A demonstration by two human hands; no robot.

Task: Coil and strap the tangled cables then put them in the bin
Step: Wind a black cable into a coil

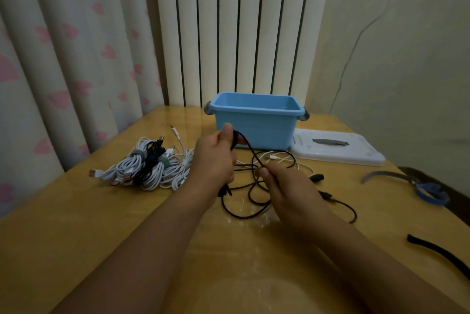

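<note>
The left hand (pixel 216 158) grips a raised loop of the thin black braided cable (pixel 250 158) just before the empty blue plastic bin (pixel 256 120), while the right hand (pixel 292 191) pinches a lower strand, the rest lying looped on the yellow wooden table (pixel 101 224). The trailing loops cross a loose white cable (pixel 282 158), so pulling could tighten a knot or drag it along.

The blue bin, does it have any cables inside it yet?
No, the blue bin looks empty inside; the strapped white cables lie on the table beside it.
</note>
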